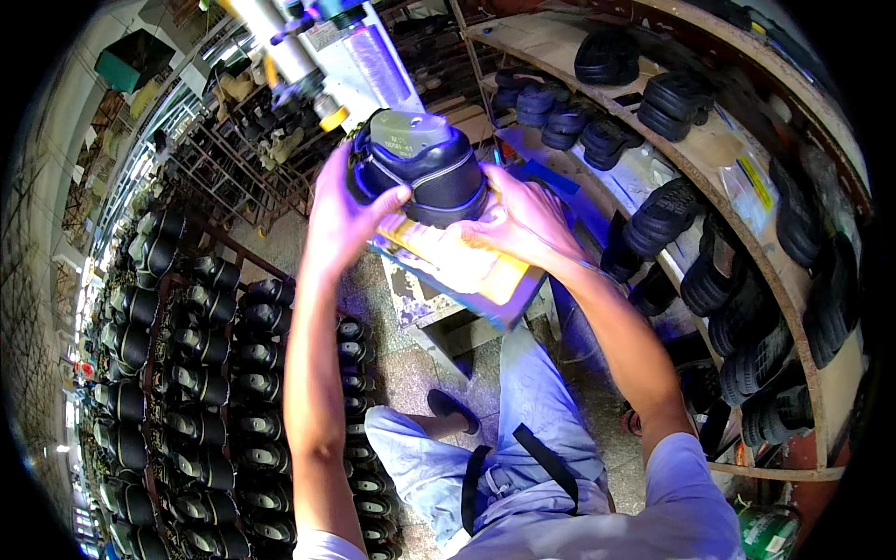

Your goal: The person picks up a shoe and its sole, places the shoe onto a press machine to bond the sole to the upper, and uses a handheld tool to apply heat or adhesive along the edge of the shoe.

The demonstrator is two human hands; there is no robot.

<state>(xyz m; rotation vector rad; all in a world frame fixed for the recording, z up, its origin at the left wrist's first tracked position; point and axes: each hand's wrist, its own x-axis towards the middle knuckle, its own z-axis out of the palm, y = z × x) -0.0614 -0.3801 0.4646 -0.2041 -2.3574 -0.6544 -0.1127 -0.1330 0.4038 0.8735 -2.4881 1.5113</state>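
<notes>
A black shoe upper (pixel 431 177) is stretched over a shoe last (pixel 411 133) whose grey-green top faces up. My left hand (pixel 343 205) grips its left side, with the thumb pressed to the front. On the other side my right hand (pixel 523 222) holds it low down, the thumb pointing inward and the other fingers mostly hidden. Beneath the shoe lies a pale yellow pad (pixel 499 278) on a machine's support. The machine's metal cylinder with a yellow tip (pixel 333 116) hangs just beyond my left hand.
At the left, racks carry many rows of black lasted uppers (pixel 201 384). A curved shelf unit (pixel 747 191) at the right holds stacked black soles (pixel 667 217). A lit machine column (pixel 378 70) rises ahead. A green container (pixel 770 532) stands at lower right.
</notes>
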